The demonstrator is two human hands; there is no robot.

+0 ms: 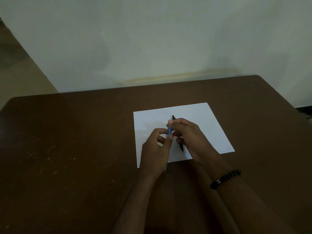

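My left hand hovers over the paper, thumb and forefinger curled and pinching the blue pen near its upper part; that pen runs nearly from 12 o'clock to 6 o'clock, its top end touched by a fingertip of my right hand, its lower end showing at the paper's near edge beside my left wrist; my right hand sits at 3 o'clock of the left, fingers curled round the black pen, one end poking out at 12 o'clock past my knuckles, the other slanting toward 5 o'clock below the fingers, over the sheet; whether it touches the paper I cannot tell; the pens lie close, black at 3 o'clock of blue; the paper lies flat on the table, toward 1 o'clock of its middle; a bracelet circles my right wrist; the wall stands beyond the table at 12 o'clock.
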